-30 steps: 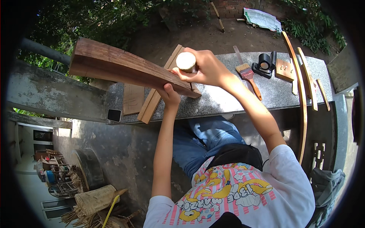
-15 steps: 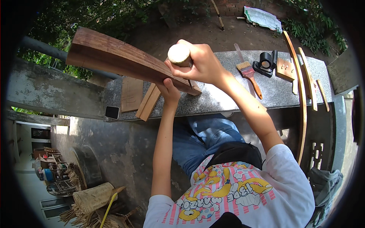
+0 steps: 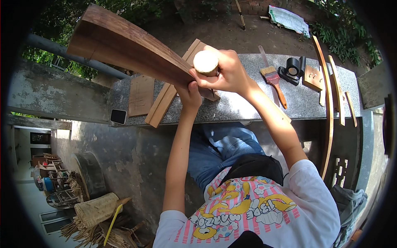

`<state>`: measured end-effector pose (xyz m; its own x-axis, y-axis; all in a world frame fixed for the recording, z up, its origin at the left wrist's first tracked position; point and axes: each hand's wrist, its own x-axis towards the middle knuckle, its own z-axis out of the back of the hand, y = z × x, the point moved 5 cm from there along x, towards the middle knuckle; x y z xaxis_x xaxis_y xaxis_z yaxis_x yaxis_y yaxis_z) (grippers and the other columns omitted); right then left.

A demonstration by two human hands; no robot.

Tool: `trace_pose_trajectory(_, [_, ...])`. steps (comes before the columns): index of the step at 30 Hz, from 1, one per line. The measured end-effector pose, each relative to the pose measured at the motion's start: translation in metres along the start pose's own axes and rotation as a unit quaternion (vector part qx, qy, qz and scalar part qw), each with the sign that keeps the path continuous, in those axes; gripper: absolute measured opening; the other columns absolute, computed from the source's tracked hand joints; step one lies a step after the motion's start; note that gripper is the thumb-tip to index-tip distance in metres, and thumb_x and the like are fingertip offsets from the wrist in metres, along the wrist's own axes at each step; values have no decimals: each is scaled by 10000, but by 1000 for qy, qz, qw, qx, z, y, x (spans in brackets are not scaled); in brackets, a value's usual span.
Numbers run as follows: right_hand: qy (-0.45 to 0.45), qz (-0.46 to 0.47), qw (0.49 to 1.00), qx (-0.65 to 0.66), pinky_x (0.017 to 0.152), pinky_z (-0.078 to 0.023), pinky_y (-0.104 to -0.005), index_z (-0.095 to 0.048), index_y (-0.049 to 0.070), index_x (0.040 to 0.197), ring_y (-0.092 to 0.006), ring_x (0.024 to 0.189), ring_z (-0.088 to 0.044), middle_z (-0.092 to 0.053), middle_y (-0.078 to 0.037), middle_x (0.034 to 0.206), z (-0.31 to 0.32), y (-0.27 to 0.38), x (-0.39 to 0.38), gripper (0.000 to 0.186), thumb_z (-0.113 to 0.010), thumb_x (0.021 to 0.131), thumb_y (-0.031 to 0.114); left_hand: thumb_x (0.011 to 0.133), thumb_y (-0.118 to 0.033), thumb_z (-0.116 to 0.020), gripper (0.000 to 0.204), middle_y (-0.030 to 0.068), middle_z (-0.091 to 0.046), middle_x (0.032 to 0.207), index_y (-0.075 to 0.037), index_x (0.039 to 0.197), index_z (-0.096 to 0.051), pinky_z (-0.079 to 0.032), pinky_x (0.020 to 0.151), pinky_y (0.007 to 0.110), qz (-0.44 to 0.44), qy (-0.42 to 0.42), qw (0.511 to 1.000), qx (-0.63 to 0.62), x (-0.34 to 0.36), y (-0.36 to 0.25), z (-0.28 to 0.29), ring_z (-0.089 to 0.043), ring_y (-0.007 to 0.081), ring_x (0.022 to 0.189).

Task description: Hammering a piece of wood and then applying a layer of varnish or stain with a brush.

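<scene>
Dark wooden beam (image 3: 128,45) slants over the counter (image 3: 244,107), its left end jutting past the edge, gripped by the left hand (image 3: 190,97). The right hand (image 3: 229,72) clasps a round-butted hand tool (image 3: 206,63) above its right end (whether the tip touches wood, I cannot tell). Should the beam roll under a loosening grip, the tool could skid toward the nearby left hand.
</scene>
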<state>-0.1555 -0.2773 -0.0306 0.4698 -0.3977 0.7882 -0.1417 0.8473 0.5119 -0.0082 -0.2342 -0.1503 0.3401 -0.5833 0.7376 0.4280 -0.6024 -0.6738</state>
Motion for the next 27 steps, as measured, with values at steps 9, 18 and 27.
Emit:
trace_pose_trajectory(9, [-60, 49, 997, -19, 528, -460, -304, -606, 52, 806, -234, 573, -608, -591, -75, 659, 23, 27, 13, 296, -802, 686, 238, 884, -671, -498, 763, 141, -571, 1050, 55, 1118, -515, -450, 844, 367, -21, 10, 999, -33, 7, 2, -6, -584, 238, 981])
trace_pose_trajectory(18, [-37, 22, 999, -5, 573, -485, -344, -606, 46, 852, -271, 622, -638, -616, -89, 677, 7, 4, 1, 432, -842, 672, 360, 883, -695, -473, 783, 134, -586, 992, 62, 1072, -538, -454, 824, 368, 10, 1, 1000, -8, 10, -10, -5, -593, 236, 945])
trace_pose_trajectory(27, [-91, 28, 995, 7, 529, -459, -277, -586, 22, 800, -191, 573, -611, -592, -73, 686, 2, -2, 4, 239, -787, 744, 139, 895, -666, -481, 774, 138, -582, 1045, 69, 1135, -507, -442, 853, 366, 16, -7, 1000, -12, 11, -11, -5, -583, 244, 979])
